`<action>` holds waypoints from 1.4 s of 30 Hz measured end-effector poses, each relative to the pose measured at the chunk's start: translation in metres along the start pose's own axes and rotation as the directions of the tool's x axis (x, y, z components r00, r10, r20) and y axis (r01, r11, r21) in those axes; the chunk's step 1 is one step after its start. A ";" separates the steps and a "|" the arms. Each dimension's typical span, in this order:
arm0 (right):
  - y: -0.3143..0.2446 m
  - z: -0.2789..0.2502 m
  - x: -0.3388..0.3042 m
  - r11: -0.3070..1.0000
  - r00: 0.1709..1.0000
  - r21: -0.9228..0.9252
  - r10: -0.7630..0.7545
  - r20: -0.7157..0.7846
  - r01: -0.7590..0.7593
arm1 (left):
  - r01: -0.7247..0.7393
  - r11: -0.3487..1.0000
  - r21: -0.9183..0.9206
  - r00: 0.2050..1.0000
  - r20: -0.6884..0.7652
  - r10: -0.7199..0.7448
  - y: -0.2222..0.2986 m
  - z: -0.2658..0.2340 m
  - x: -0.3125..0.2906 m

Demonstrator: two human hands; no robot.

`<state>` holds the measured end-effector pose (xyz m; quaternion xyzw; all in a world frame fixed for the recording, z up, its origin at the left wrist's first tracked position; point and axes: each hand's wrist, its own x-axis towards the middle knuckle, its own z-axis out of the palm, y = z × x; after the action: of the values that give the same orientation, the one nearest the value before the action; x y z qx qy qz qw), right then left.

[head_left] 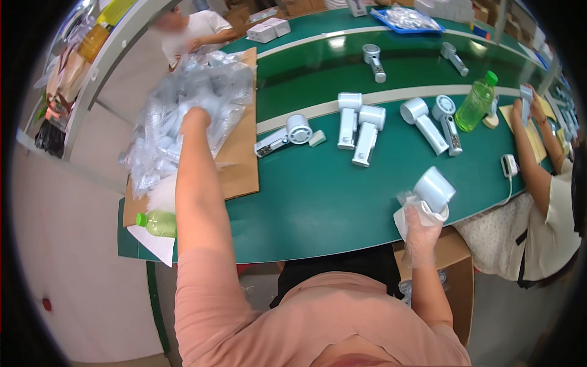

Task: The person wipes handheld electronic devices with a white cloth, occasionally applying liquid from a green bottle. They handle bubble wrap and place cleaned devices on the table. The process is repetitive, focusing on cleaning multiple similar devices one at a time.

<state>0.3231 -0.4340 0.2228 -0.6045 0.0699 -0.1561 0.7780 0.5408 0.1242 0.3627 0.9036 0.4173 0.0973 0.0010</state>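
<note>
My right hand (pixel 422 229), in a clear plastic glove, is closed around a white cloth (pixel 400 220) and a pale blue handheld fan (pixel 435 188), near the table's front edge. The fan's round head points up and away from me; its handle is hidden by the cloth and fingers. My left arm stretches far forward, and my left hand (pixel 197 116) reaches into a heap of clear plastic bags (pixel 165 116) on a cardboard sheet (pixel 241 171). Plastic hides its fingers. Between the hands, a handheld fan (pixel 298 129) lies beside a small pale block (pixel 317 138).
Several more fans (pixel 367 136) lie across the green table (pixel 293 214). A green bottle (pixel 476 104) stands at the right; another bottle (pixel 160 224) lies at the left. A co-worker's hands (pixel 527 107) hold a fan at the right. Fans (pixel 374 63) rest on the belt behind.
</note>
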 end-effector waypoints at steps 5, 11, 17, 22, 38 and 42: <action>-0.008 0.006 0.001 0.996 0.998 0.080 0.047 -0.041 -0.043 | -0.310 0.944 0.114 0.950 -0.015 0.313 0.066 -0.026 -0.082; -0.021 0.009 0.016 0.999 0.999 -0.030 -0.029 0.035 0.030 | -0.835 0.463 -0.296 0.548 -0.383 0.743 0.124 -0.020 -0.223; -0.019 0.012 0.036 0.921 0.966 -0.361 -0.055 0.253 0.147 | -0.860 0.069 -0.506 0.371 -0.527 0.764 0.077 -0.019 -0.345; -0.021 0.015 0.027 0.836 0.956 -0.503 -0.078 0.283 0.218 | -0.717 0.210 -0.665 0.656 -0.541 0.526 -0.029 -0.012 -0.353; -0.009 0.009 0.029 0.991 0.992 0.038 0.129 0.000 -0.129 | -0.517 -0.049 -0.855 0.597 -0.401 0.694 0.002 -0.005 -0.387; 0.001 -0.006 0.036 0.995 0.995 -0.016 0.096 0.013 -0.096 | -0.460 -0.117 -0.880 0.594 -0.403 0.696 0.004 -0.003 -0.396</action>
<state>0.3553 -0.4514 0.2233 -0.6074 0.0944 -0.1137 0.7806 0.2924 -0.1774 0.2971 0.7862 -0.1820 0.2281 0.5447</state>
